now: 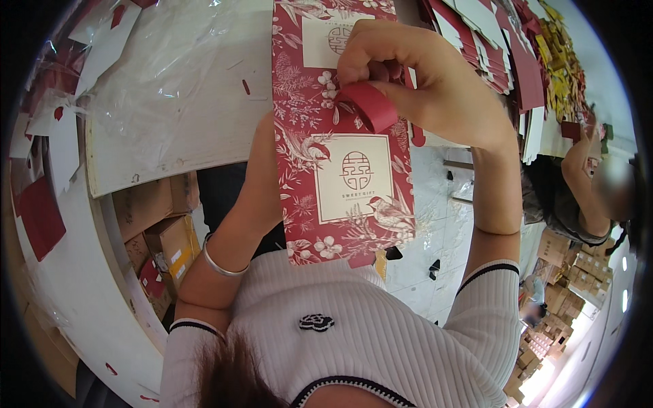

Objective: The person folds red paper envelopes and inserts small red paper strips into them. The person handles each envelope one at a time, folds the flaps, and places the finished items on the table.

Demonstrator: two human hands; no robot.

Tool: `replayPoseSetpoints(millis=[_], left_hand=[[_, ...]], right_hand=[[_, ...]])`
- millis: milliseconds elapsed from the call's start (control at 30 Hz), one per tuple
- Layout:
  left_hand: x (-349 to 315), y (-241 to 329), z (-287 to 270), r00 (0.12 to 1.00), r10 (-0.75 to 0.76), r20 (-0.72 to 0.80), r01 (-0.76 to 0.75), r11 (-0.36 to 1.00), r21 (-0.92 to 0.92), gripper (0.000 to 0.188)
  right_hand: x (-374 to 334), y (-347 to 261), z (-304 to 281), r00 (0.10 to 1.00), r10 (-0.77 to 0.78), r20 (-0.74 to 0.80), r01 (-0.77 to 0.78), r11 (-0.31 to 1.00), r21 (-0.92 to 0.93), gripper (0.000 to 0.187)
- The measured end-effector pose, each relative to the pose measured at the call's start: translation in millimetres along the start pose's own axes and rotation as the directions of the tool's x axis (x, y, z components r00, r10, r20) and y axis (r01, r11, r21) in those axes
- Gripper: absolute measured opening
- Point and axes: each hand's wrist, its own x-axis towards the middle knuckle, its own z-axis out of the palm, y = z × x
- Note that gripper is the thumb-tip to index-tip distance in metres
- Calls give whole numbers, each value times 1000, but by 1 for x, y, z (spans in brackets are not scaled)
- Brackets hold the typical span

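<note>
A long, flat red carton point(350, 248) with cream birds, flowers and two pale label panels stands up in front of my chest. My left hand point(266, 153) is behind its left edge, bearing it from the back; most of those fingers are hidden. Over the carton's upper half, my right hand point(435, 81) is closed, thumb and fingers pinching a red strap point(373, 107) that curls into a loop against the printed front. A rounded red strap end point(417, 135) shows past the right edge.
A white worktable point(170, 129) carries clear plastic film point(156, 54) and red scraps. Stacks of red and white card pieces point(486, 41) lie at the far right, yellow packets point(561, 61) beyond. Cardboard boxes point(170, 238) sit under the table. Another person point(578, 190) works at the right.
</note>
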Motion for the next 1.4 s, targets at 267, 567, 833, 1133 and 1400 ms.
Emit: replayPoseSetpoints(millis=[267, 567, 833, 1133, 1400], left_hand=[[8, 23, -8, 997, -70, -23, 73, 990, 117, 28], [-8, 35, -24, 962, -75, -263, 222, 776, 590, 28], [38, 28, -41, 790, 607, 89, -495, 546, 676, 25], [67, 81, -53, 821, 330, -467, -289, 944, 159, 24], [85, 78, -32, 853, 332, -402, -299, 943, 145, 26]], right_hand=[[1, -3, -4, 997, 34, 63, -26, 991, -129, 9], [-1, 0, -4, 996, 76, -45, -76, 997, 7, 9], [10, -9, -7, 961, 138, -239, -30, 914, 405, 18], [-10, -16, -24, 971, -195, -142, 225, 943, 244, 99], [-17, -22, -17, 949, -93, -300, 183, 940, 289, 105]])
